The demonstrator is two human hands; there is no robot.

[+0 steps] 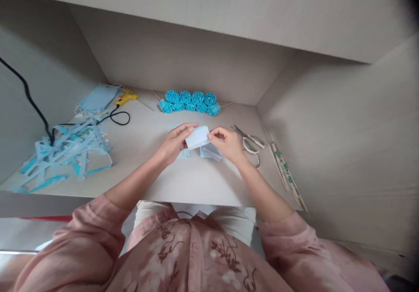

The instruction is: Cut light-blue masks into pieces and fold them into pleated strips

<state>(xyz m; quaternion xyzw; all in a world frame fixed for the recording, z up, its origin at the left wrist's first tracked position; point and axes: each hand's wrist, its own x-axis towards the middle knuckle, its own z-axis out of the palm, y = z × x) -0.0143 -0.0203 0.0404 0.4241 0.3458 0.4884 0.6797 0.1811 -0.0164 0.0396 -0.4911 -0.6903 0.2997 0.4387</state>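
Observation:
Between my two hands is a small rectangular piece of pale blue and white mask fabric (198, 138), raised just over the table. My left hand (175, 143) grips its left side, with the thumb on top and fingers behind. At the upper right edge, my right hand (228, 142) pinches it between thumb and fingertips. Beneath the hands lie more cut fabric pieces (211, 152), partly covered. Scissors (249, 139) with pale handles rest right of my right hand. Beyond the hands, several blue fabric roses (190, 101) sit in two rows, with thin sticks poking out at both ends.
Cut blue and white strips (70, 148) are heaped at the left. Behind them lie a stack of face masks (98, 97) and a yellow glue gun (127, 96) with a black cord. Wooden sticks in green-printed wrapping (286, 172) lie along the right wall (343, 130).

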